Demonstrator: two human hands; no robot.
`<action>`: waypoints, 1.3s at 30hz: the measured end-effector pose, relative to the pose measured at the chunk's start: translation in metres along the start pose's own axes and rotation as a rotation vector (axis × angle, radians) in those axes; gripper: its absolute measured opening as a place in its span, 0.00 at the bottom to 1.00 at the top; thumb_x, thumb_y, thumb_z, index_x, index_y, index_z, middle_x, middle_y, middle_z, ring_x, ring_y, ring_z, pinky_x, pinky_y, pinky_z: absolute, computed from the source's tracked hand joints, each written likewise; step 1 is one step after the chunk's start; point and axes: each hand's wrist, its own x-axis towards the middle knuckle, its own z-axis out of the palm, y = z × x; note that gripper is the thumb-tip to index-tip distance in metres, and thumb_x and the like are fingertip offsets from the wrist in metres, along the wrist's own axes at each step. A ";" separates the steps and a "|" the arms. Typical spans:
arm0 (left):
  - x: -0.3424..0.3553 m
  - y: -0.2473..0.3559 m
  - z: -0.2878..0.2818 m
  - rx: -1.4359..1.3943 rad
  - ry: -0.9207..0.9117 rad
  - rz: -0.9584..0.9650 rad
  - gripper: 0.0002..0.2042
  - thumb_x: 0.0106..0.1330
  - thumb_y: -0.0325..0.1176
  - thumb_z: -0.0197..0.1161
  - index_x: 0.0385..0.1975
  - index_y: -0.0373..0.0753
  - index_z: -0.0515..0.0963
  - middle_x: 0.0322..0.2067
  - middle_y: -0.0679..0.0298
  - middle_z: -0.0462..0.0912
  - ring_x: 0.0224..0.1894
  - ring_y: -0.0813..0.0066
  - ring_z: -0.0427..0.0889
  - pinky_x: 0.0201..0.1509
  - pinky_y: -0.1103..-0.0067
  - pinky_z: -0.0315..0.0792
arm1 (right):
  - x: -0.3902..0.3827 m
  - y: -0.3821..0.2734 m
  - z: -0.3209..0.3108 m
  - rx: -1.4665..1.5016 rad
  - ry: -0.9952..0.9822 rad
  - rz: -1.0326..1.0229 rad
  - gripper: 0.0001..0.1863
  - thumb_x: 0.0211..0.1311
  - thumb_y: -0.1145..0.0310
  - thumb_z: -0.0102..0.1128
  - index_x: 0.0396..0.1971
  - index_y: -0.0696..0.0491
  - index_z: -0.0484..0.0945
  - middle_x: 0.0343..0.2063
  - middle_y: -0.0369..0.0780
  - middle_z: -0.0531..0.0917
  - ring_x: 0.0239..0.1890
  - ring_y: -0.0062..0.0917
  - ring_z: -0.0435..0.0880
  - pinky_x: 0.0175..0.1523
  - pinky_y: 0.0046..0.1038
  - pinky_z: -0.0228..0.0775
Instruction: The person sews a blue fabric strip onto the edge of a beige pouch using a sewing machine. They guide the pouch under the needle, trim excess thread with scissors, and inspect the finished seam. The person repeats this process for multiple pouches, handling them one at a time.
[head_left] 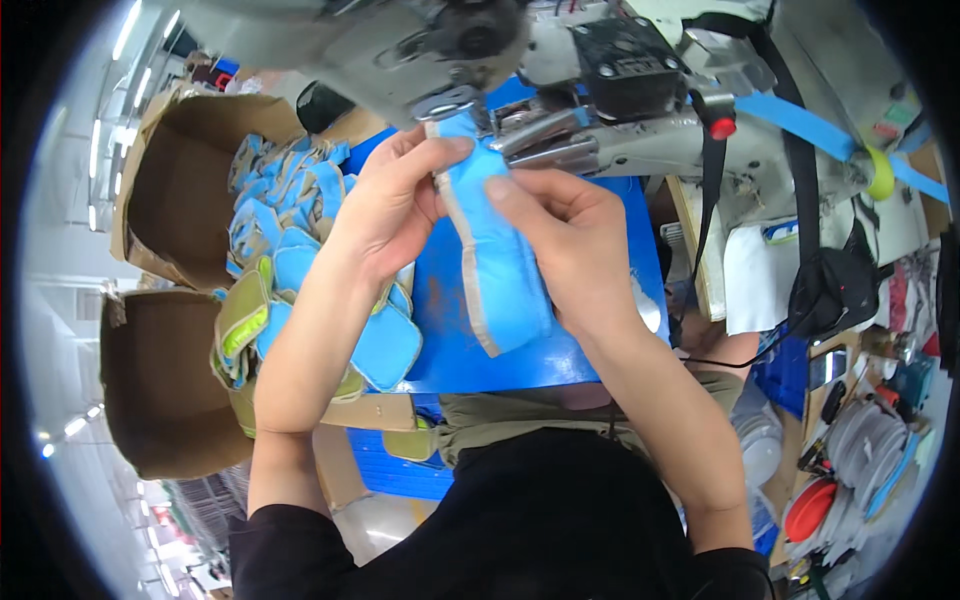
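Both hands hold one blue fabric piece [497, 255] with grey edge binding, positioned at the needle area of an industrial sewing machine [600, 90]. The piece hangs lengthwise from the presser foot [447, 103] down over the blue desk [450, 330].

Left hand [385, 205]: the grip is closed on the upper left edge of the fabric piece, thumb on top near the presser foot, fingers curled beneath the grey binding.

Right hand [565, 235]: the grip is closed on the right side of the fabric piece, the thumb pressing flat on the blue face and the fingers wrapped behind it.

The top end of the piece touches the machine just below the presser foot. The lower end lies free on the desk surface between the two forearms.

To the left of the left forearm, a stack of similar blue and olive-green fabric pieces [290, 270] lies on the desk edge. Further left stand two open cardboard boxes [170, 190], one above the other in the view. A blue strap [800, 120] runs across the machine at upper right. A red round object [810, 508] lies at lower right, beside grey discs [865, 440].
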 end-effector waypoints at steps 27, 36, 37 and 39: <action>-0.043 -0.038 0.025 -0.089 0.121 0.104 0.16 0.67 0.26 0.68 0.52 0.35 0.73 0.41 0.63 0.85 0.40 0.77 0.86 0.45 0.76 0.83 | -0.024 -0.019 -0.022 -0.103 0.003 0.010 0.13 0.69 0.66 0.68 0.46 0.60 0.84 0.34 0.36 0.87 0.33 0.15 0.84 0.40 0.18 0.74; -0.070 -0.071 0.044 -0.071 0.055 0.138 0.15 0.64 0.22 0.70 0.49 0.33 0.78 0.40 0.63 0.88 0.37 0.82 0.86 0.40 0.82 0.80 | 0.000 -0.075 -0.078 -0.259 0.227 -0.623 0.14 0.72 0.60 0.66 0.32 0.57 0.80 0.25 0.36 0.82 0.25 0.16 0.79 0.31 0.18 0.70; -0.073 -0.071 0.044 -0.051 0.057 0.119 0.13 0.64 0.22 0.70 0.48 0.33 0.79 0.39 0.64 0.88 0.36 0.83 0.85 0.39 0.84 0.79 | 0.004 -0.077 -0.079 -0.219 0.207 -0.602 0.14 0.71 0.60 0.66 0.32 0.56 0.80 0.25 0.35 0.82 0.24 0.16 0.78 0.30 0.18 0.69; -0.079 -0.071 0.044 -0.011 0.060 0.081 0.10 0.64 0.23 0.70 0.45 0.33 0.81 0.38 0.65 0.88 0.34 0.86 0.83 0.37 0.86 0.77 | 0.004 -0.078 -0.078 -0.161 0.219 -0.582 0.14 0.70 0.59 0.67 0.31 0.55 0.80 0.24 0.35 0.82 0.23 0.16 0.78 0.28 0.17 0.67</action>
